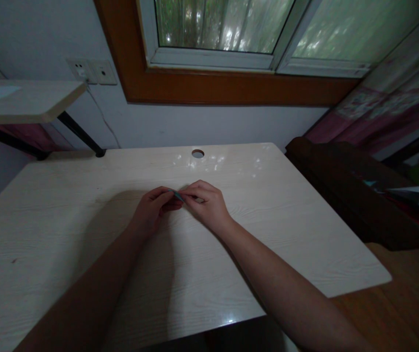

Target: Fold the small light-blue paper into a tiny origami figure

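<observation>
Used the round hole [198, 154] at the far edge of the counter [293, 230] as my marker. From my end of the feed, the small teal item [178, 196] was on the near side of that hole and a bit to its left, pinched between both hands. The left hand [152, 208] was further left of the hole, with thumb and fingers closed on one end of the item, pretty much no gap there. The right hand [209, 203] sat on the near side of the hole, slightly right of it, fingertips drawn together at the item's other end, with a little open space further back behind the thumb. So both had hold of it, but the fingers covered so much that I only got a thin strip of teal, and I couldn't make out its full shape.

Progress-wise, I'd say picking it up was done, since it looked held up off the counter, though I couldn't swear to the gap underneath. Setting it down and letting go weren't done. Whether the item itself had been changed in any way, I couldn't tell.

Around all that, the shelf [48, 100] stood left of the hole, the window [253, 34] was above and beyond it, and the curtain [396, 105] hung well off to its right
</observation>
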`<action>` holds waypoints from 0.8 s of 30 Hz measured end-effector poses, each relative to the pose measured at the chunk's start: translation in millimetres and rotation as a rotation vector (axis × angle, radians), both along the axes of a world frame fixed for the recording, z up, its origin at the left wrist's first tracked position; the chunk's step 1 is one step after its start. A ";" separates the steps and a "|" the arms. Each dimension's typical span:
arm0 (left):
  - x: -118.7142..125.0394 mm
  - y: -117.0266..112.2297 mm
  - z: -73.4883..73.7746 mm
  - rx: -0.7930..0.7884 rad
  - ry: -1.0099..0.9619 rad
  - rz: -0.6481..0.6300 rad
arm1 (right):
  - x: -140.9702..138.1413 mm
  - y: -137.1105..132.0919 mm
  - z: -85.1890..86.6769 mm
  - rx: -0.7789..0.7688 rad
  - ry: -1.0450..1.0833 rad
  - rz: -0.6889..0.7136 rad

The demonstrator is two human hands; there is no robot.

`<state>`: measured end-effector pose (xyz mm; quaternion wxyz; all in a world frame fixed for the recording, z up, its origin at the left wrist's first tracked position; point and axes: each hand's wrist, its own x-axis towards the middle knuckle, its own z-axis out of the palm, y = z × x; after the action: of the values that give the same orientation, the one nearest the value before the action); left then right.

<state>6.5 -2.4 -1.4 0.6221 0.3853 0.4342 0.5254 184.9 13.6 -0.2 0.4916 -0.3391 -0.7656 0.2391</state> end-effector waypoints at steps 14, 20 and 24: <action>-0.8 2.2 -3.5 -0.002 0.015 0.022 | 0.1 1.6 -2.5 -0.034 0.023 0.036; 0.2 2.3 -4.8 -0.001 0.018 0.030 | -1.9 1.9 -2.1 -0.125 0.105 0.027; 1.2 2.5 -5.3 0.014 0.035 0.031 | -2.7 2.1 -2.5 -0.165 0.137 0.032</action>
<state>7.7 0.1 -6.7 0.6032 0.3922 0.4473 0.5313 182.2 15.6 -2.7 0.5095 -0.3488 -0.7131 0.3319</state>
